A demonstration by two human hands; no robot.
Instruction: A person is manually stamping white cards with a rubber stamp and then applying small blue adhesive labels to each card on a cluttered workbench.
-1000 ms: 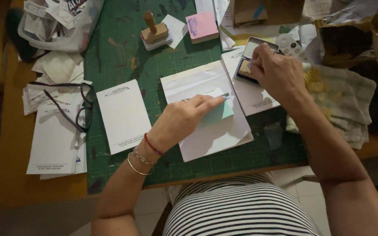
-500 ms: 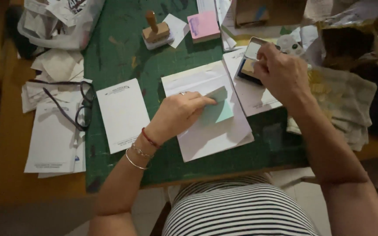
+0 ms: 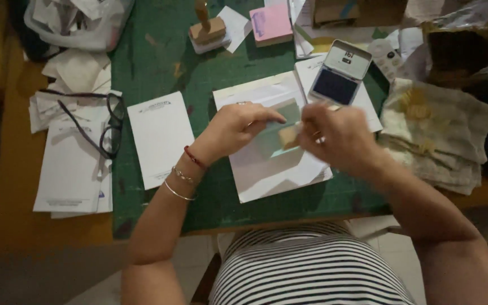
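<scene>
Stamp, gripped by right hand, has left the ink pad; left hand presses green card.

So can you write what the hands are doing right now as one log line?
left hand: pressing down small pale green paper card | right hand: holding small wooden stamp block over card | open dark blue ink pad: behind

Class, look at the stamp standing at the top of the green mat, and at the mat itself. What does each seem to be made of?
Stamp: probably wood, judging by its matt, light brown block and turned handle.
Green mat: likely rubbery plastic, flat and dull, with scuffed, worn patches.
</scene>
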